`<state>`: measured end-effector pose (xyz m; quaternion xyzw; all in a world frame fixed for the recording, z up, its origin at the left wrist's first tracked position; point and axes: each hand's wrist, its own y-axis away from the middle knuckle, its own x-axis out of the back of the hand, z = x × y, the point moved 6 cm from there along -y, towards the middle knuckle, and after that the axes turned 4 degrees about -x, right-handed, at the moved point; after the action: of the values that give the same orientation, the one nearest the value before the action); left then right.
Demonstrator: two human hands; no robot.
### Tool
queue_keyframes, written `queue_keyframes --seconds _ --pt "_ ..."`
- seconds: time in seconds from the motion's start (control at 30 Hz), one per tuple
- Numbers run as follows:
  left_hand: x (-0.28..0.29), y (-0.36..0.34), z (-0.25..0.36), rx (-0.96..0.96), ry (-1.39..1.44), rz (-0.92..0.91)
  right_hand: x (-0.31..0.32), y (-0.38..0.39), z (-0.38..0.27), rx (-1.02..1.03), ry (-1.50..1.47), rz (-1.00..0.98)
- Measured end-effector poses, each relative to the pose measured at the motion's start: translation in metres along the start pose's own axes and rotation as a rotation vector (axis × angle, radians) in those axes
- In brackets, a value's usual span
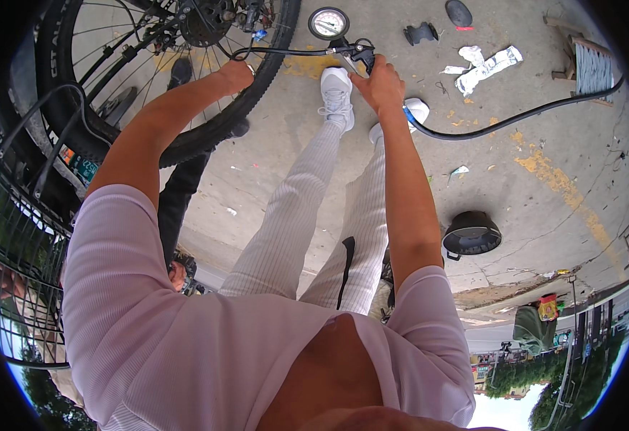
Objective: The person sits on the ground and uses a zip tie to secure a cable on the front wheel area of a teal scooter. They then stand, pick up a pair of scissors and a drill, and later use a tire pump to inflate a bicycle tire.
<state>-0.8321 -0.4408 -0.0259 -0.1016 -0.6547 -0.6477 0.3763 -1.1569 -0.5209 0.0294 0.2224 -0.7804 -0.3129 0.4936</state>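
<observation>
A tire inflator with a round dial gauge (328,24) is in my right hand (381,86), whose fingers are wrapped around its handle and lever. A thin black hose (285,52) runs left from the inflator to the bicycle wheel (275,72). There my left hand (237,76) reaches in at the spokes, close to the inner side of the tire and the hose's end. Its fingers are mostly hidden, so what they hold cannot be made out. A thicker black air hose (501,131) leads off to the right from below my right hand.
My white shoes (336,93) stand under the inflator. On the concrete to the right lie a black bowl-shaped pan (472,233), crumpled white packaging (488,70), a dark oval object (459,13) and a small wooden stool (592,66). A wire basket (20,258) is at left; another person's dark trouser leg (179,201) shows behind the wheel.
</observation>
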Motion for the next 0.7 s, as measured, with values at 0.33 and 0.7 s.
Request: queue_keyframes --seconds 0.33,0.7 --pt "-0.007 -0.002 -0.001 -0.007 0.111 -0.094 0.0 0.0 -0.001 0.007 0.007 -0.011" --pt "0.008 0.0 -0.003 0.033 0.085 -0.008 -0.003 0.0 0.0 0.014 -0.005 0.005"
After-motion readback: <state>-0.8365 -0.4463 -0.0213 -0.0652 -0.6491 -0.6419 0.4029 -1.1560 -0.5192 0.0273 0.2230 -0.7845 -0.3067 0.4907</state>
